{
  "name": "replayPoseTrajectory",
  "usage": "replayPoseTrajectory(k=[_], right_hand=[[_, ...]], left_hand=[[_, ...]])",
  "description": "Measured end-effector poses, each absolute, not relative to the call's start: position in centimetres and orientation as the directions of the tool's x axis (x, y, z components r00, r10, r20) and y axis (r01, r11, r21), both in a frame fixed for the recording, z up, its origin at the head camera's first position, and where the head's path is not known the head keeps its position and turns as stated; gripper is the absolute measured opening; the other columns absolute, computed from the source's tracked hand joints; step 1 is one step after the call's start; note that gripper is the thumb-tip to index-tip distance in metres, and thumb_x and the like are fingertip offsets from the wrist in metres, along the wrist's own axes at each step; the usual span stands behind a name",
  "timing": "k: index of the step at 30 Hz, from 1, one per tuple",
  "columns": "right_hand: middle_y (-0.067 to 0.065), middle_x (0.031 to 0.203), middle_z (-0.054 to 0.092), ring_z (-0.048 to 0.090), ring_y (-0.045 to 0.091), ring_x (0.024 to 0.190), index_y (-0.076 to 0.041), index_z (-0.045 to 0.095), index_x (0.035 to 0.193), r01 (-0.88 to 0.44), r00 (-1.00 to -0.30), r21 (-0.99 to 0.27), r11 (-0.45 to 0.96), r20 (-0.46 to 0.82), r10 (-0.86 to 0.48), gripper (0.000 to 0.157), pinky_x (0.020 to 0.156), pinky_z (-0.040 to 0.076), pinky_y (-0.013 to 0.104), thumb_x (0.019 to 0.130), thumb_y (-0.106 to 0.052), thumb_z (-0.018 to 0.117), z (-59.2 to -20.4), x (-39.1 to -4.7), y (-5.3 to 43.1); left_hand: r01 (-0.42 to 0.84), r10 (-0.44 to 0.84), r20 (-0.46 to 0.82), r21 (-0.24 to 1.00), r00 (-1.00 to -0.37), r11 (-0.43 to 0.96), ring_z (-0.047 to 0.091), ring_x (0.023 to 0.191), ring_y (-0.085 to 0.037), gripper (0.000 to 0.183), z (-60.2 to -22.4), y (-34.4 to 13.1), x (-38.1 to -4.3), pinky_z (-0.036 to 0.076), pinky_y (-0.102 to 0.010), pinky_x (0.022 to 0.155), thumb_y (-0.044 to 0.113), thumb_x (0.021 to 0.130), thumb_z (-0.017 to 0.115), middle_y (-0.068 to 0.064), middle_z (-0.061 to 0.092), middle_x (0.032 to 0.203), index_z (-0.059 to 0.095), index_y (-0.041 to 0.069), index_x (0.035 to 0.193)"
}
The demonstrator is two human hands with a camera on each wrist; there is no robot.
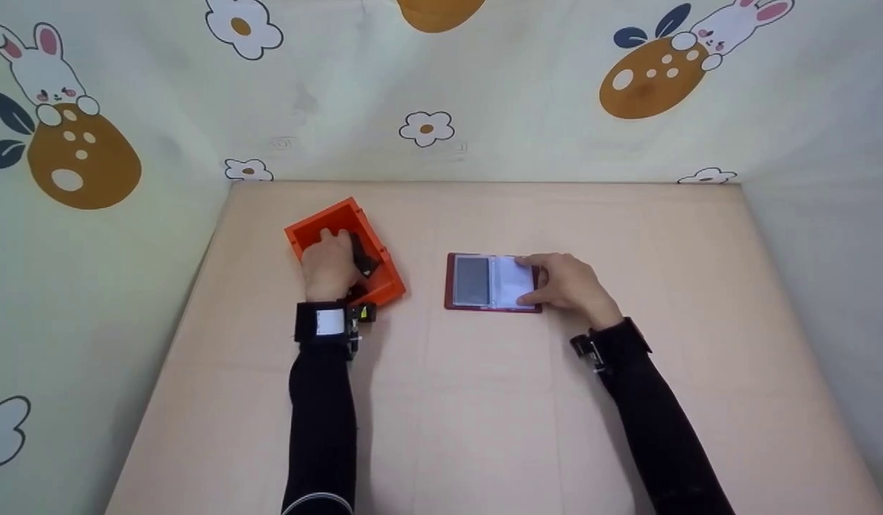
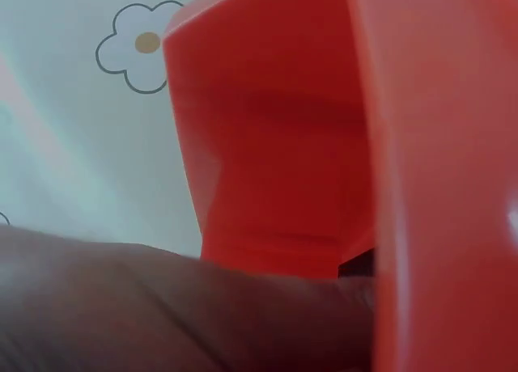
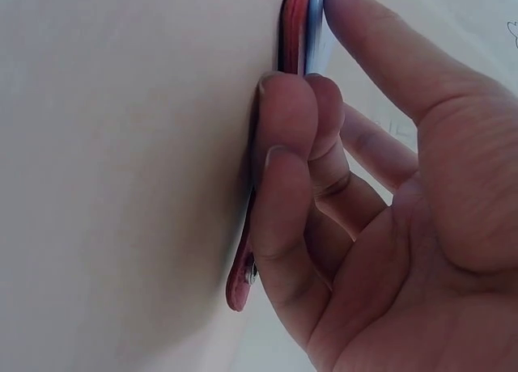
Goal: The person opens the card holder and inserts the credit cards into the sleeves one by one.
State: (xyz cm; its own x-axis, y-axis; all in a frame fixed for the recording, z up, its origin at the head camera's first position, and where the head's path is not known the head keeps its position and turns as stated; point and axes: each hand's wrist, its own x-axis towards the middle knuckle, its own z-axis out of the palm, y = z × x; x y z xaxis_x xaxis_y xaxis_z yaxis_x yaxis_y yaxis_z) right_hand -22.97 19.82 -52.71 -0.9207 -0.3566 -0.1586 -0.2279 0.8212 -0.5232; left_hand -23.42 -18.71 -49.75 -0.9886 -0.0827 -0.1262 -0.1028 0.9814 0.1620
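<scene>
A dark red card holder (image 1: 449, 282) with clear plastic sleeves lies opened flat on the table, to the right of an orange bin (image 1: 393, 282). At its right edge my right hand (image 1: 572, 285) grips it. In the right wrist view the thumb (image 3: 380, 32) is on the sleeve side and curled fingers (image 3: 287, 121) are at the cover's edge. My left hand (image 1: 328, 266) reaches down into the bin, beside a black object (image 1: 363, 256) whose kind I cannot make out. The left fingertips are hidden by the hand and, in the left wrist view, by the bin wall (image 2: 437, 145).
The table (image 1: 484, 400) has a pale pink cover. Behind it and at both sides hangs a light cloth (image 1: 341, 107) printed with rabbits and flowers. The bin stands at an angle near the table's left back corner.
</scene>
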Motion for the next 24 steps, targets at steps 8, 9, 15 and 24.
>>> replayPoseTrajectory(k=[8, 9, 15, 24], right_hand=[[0.001, 0.078, 0.061, 0.055, 0.019, 0.076, -0.018, 0.064, 0.143, -0.219, -0.92, -0.543, 0.811, -0.163, -0.358, 0.078, 0.07, 0.041, 0.033, 0.074, -0.037, 0.094, -52.79, -22.93, 19.96], [0.001, 0.077, 0.061, 0.055, 0.02, 0.076, -0.018, 0.064, 0.143, -0.219, -0.919, -0.542, 0.811, -0.163, -0.358, 0.078, 0.07, 0.041, 0.033, 0.074, -0.037, 0.094, -52.79, -22.94, 19.97], [0.001, 0.078, 0.061, 0.055, 0.02, 0.077, -0.017, 0.064, 0.143, -0.228, -0.919, -0.539, 0.811, -0.155, -0.362, 0.077, 0.07, 0.04, 0.033, 0.074, -0.038, 0.094, -52.86, -22.93, 19.94], [0.002, 0.076, 0.06, 0.054, 0.019, 0.074, -0.017, 0.064, 0.142, -0.217, -0.921, -0.551, 0.805, -0.157, -0.356, 0.077, 0.068, 0.041, 0.033, 0.074, -0.037, 0.094, -52.93, -22.97, 20.07]], left_hand=[[-0.113, -0.099, -0.129, 0.105, -0.987, 0.988, 0.069, 0.092, -0.04, 0.041, -49.65, -18.57, -23.2, 0.059, -0.051, 0.081, 0.013, 0.085, 0.078, -0.027, 0.069, 0.106, 0.06, -0.005, 0.119], [-0.114, -0.1, -0.123, 0.118, -0.987, 0.986, 0.069, 0.091, -0.04, 0.039, -49.66, -18.57, -23.21, 0.059, -0.051, 0.08, 0.011, 0.085, 0.078, -0.026, 0.07, 0.105, 0.06, -0.004, 0.117], [-0.108, -0.094, -0.086, 0.172, -0.992, 0.979, 0.069, 0.09, -0.041, 0.035, -49.68, -18.59, -23.15, 0.059, -0.053, 0.082, 0.008, 0.085, 0.078, -0.026, 0.071, 0.105, 0.063, -0.003, 0.115], [-0.091, -0.069, -0.177, 0.119, -0.982, 0.989, 0.065, 0.087, -0.039, 0.043, -49.45, -18.56, -23.15, 0.058, -0.052, 0.087, 0.016, 0.089, 0.076, -0.024, 0.069, 0.103, 0.058, -0.003, 0.123]])
